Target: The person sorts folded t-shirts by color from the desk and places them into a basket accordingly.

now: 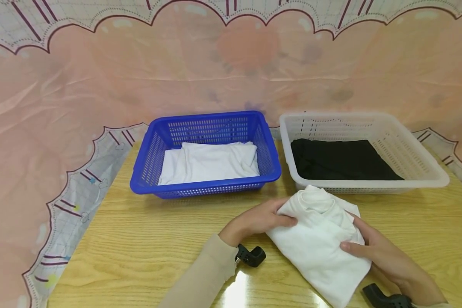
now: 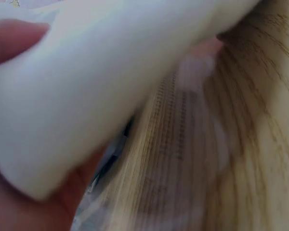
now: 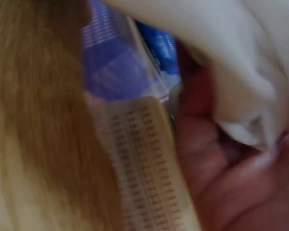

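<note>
A folded white cloth garment, its upper end bunched in folds, is held between both hands in front of the white basket. My left hand grips its left edge, thumb on top and the other fingers mostly underneath. On the right edge my right hand holds it the same way, thumb over the fabric. The left wrist view shows the cloth raised over the tabletop at its near side. In the right wrist view, fingers curl under the cloth.
A blue basket at back left holds folded white cloth. Beside it a white basket holds folded black cloth. Both stand on the wooden table before a patterned pink curtain. A black device hangs at each wrist.
</note>
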### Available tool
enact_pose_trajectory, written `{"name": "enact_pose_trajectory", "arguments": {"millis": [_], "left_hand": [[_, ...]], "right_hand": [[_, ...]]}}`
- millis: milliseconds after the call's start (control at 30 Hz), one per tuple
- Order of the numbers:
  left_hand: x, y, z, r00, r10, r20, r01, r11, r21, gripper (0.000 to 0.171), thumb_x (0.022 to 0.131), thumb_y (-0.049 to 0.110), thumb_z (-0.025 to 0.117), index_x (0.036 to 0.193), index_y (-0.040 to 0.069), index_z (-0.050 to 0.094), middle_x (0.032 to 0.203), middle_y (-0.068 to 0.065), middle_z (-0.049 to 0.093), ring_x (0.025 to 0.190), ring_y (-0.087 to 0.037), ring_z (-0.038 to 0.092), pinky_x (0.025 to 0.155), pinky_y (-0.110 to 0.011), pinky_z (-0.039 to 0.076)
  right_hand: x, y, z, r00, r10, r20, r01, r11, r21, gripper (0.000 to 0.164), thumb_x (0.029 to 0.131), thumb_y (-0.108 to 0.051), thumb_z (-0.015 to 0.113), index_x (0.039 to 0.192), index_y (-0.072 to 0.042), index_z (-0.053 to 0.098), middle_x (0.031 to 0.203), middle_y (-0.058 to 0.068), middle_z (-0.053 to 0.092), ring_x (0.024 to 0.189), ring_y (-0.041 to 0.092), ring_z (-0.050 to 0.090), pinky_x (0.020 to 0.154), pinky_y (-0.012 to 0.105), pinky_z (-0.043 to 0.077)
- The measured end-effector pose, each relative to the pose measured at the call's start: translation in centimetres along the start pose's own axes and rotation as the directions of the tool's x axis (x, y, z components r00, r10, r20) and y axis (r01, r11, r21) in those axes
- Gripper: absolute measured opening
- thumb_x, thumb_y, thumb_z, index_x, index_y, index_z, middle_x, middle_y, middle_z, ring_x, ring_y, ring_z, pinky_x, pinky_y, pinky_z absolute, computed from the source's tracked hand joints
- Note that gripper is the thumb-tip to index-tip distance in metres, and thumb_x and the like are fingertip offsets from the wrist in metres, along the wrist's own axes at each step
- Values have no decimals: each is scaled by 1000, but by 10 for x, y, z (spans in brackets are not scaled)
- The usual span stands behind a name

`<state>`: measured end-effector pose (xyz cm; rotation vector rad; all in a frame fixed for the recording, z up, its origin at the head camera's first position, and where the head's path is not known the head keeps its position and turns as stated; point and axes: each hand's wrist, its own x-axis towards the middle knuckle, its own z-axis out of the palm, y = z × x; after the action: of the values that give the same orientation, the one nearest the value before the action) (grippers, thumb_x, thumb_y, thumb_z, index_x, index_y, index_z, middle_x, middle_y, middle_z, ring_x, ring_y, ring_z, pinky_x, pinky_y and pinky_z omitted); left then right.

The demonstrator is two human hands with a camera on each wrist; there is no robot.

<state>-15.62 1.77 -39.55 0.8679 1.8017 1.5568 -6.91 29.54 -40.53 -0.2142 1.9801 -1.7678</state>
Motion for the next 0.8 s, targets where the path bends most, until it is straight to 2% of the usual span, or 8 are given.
{"name": "enact_pose_trajectory", "arguments": {"millis": [133,267,400,567,667,800], "left_hand": [[-1,2,-1,1000,15,13,-14,998,-55,45,85,15,59,127,18,43,106,3,57,89,-8,57,80,-26,46],[-1,1,-2,999,43,-9,-43,996,-72,52,84,12,60,131,17,38,111,3,53,96,-7,53,85,-25,42],[-1,0,-2,996,79,-45,-80,996,-28,53,85,9,59,133,14,36,117,2,51,100,-6,50,89,-23,38],[-2,2,-4,990,123,-69,-116,988,103,50,86,10,57,133,16,38,120,2,51,104,-6,48,91,-23,37],[-4,4,-6,988,120,-96,-105,983,151,47,86,9,58,130,17,44,117,3,53,101,-6,50,88,-22,39],[-4,7,-8,981,138,-133,-122,985,124,47,85,6,58,130,14,45,117,1,53,100,-7,50,88,-23,40]], "right_hand": [[-1,-2,2,999,-47,-3,47,999,2,62,91,-3,47,142,-14,14,128,3,43,102,20,53,77,40,48],[0,-2,6,997,-73,-12,73,997,6,60,91,-2,46,142,-14,17,128,8,42,102,20,54,76,40,48],[0,3,10,993,-117,-26,118,992,45,59,91,1,45,142,-12,19,125,11,41,101,18,53,75,40,49],[1,3,16,989,-125,-75,128,991,40,58,90,1,47,141,-12,21,126,8,40,102,13,52,78,34,48],[5,1,19,988,-145,-55,148,987,63,65,90,2,45,143,-19,15,135,8,27,109,11,47,82,31,46],[9,-3,21,967,-250,-53,254,961,113,79,90,8,40,144,-30,-2,146,0,-8,119,4,33,85,24,43]]}}
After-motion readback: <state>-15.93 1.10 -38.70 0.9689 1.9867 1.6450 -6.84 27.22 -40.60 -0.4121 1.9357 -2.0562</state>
